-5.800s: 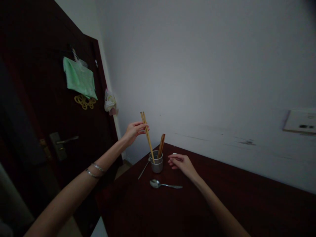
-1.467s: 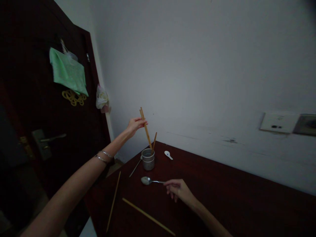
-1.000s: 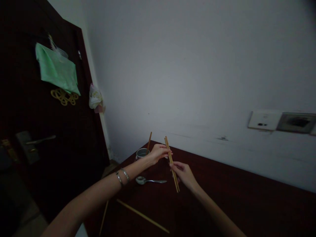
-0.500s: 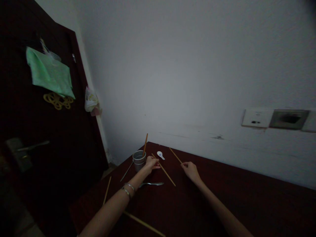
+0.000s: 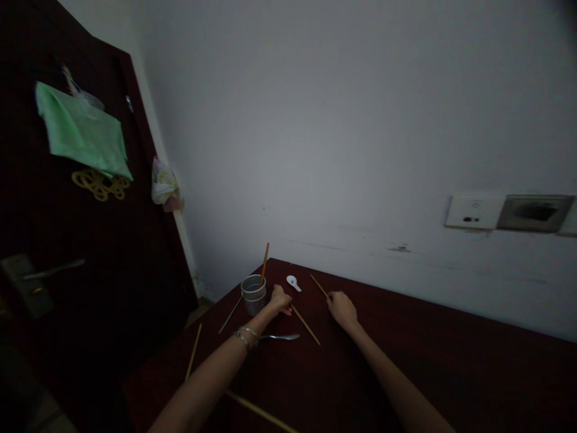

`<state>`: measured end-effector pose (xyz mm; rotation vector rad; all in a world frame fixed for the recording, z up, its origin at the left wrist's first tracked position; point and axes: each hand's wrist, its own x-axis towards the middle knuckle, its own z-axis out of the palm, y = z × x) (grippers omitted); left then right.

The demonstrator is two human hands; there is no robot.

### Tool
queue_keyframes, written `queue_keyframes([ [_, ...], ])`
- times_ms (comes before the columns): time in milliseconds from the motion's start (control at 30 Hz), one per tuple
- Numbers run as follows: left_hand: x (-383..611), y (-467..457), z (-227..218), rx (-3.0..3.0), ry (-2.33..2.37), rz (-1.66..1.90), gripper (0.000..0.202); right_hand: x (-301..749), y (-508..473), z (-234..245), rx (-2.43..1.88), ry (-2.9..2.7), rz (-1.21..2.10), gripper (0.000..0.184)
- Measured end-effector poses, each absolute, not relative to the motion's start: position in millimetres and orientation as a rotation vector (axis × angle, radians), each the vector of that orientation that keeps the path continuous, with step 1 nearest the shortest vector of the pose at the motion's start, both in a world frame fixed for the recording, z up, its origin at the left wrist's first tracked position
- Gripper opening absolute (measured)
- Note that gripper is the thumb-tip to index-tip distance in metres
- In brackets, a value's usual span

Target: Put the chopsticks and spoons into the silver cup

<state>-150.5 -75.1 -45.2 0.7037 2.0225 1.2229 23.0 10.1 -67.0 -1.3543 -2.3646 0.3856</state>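
Observation:
My left hand (image 5: 280, 299), closed, is wrapped over the upper end of a wooden chopstick (image 5: 305, 325) that slants down to the right. My right hand (image 5: 342, 310) grips another chopstick (image 5: 318, 285), whose far part sticks out toward the wall; its near part is hidden by the hand. Just left of my left hand stands a metal cup (image 5: 254, 296) with an orange-brown chopstick (image 5: 265, 263) leaning in it. Between and beyond my hands lies a small white spoon (image 5: 293, 282). A metal spoon (image 5: 282, 337) rests below my left hand, its handle end behind the wrist.
A thin grey stick (image 5: 230, 315) lies beside the cup. Two more chopsticks, one on the left (image 5: 193, 352) and one at the front (image 5: 261, 411), lie around my left forearm. The dark red table (image 5: 406, 337) meets a white wall (image 5: 342, 150); a door (image 5: 112, 240) stands left.
My left hand has closed farther over its chopstick, hiding the upper end. My right hand has shifted slightly left along its chopstick, and less of that stick shows. The view has moved a little.

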Motion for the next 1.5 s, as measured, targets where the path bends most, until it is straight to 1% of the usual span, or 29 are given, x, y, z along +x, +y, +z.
queue_keyframes([
  [100, -149, -70, -45, 0.658, 2.173, 1.089, 0.091, 19, 10, -64, -1.39, -2.393, 0.424, 0.025],
  [167, -148, -68, -45, 0.674, 2.195, 1.062, 0.095, 17, 11, -62, -1.399, -2.401, 0.454, 0.022],
  [267, -148, -67, -48, 0.687, 2.212, 1.066, 0.095, 15, 14, -60, -1.375, -2.368, 0.526, 0.018],
  [400, -148, -67, -48, 0.733, 2.258, 1.009, 0.09, 10, 15, -59, -1.328, -2.257, 0.769, 0.013],
  [500, -147, -68, -43, 0.832, 2.292, 0.841, 0.081, 5, 13, -61, -1.297, -2.227, 0.936, 0.015],
  [667, -144, -75, -37, 1.022, 2.341, 0.662, 0.061, -4, 9, -66, -1.211, -2.148, 1.224, 0.013],
  [767, -141, -83, -33, 1.246, 2.481, 0.581, 0.045, -2, 9, -70, -1.163, -2.07, 1.332, 0.02],
  [833, -137, -90, -25, 1.467, 2.611, 0.518, 0.033, 3, 11, -73, -1.143, -2.015, 1.378, 0.026],
  [933, -130, -103, 3, 1.815, 2.692, 0.47, 0.02, 14, 14, -78, -1.117, -1.946, 1.435, 0.027],
  [1067, -134, -121, 55, 2.141, 2.728, 0.695, 0.025, 25, 13, -85, -0.955, -1.855, 1.549, 0.023],
  [1133, -146, -126, 76, 2.111, 2.816, 0.864, 0.025, 27, 11, -87, -0.908, -1.846, 1.534, 0.022],
  [1200, -164, -127, 85, 2.03, 2.878, 1.072, 0.027, 27, 9, -88, -0.9, -1.841, 1.481, 0.019],
  [1300, -195, -121, 79, 1.857, 2.823, 1.25, 0.038, 27, 6, -90, -0.886, -1.841, 1.422, 0.019],
  [1433, -229, -107, 55, 1.534, 2.606, 1.258, 0.058, 26, 4, -91, -0.89, -1.867, 1.378, 0.02],
  [1500, -238, -101, 45, 1.439, 2.499, 1.239, 0.057, 26, 4, -92, -0.897, -1.884, 1.351, 0.021],
])
